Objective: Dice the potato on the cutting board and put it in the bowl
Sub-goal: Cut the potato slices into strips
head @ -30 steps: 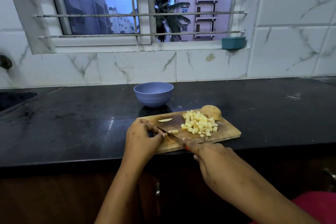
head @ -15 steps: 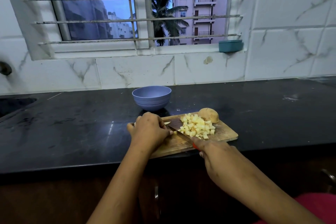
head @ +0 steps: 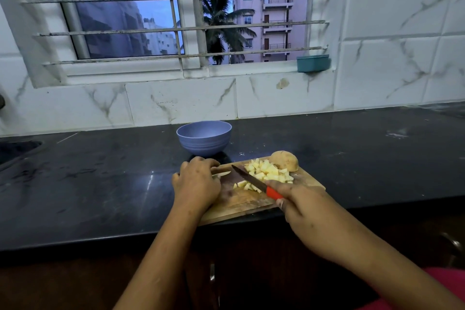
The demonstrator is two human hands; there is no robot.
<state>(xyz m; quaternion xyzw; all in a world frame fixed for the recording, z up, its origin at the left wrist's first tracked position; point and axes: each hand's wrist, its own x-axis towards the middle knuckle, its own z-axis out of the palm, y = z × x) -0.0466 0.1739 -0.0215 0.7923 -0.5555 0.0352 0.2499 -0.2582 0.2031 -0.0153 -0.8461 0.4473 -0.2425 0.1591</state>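
Note:
A wooden cutting board (head: 241, 205) lies at the counter's front edge. On its far right sits an uncut potato half (head: 284, 160), skin up, with a heap of diced potato (head: 266, 173) beside it. My right hand (head: 305, 211) grips the red handle of a knife (head: 251, 178), whose blade lies along the left side of the dice. My left hand (head: 197, 184) is on the board's left end with its fingers curled over a thin potato slice (head: 224, 173). The blue bowl (head: 204, 137) stands just behind the board, and I see nothing in it.
The black counter (head: 100, 184) stretches to both sides. A sink edge (head: 17, 148) shows at the far left. A white tiled wall and a barred window rise behind the bowl, with a small teal tub (head: 312, 63) on the sill.
My left hand moved up the board to the thin slice at its far left. The knife swung from the board's front toward the heap, pushing loose dice against it.

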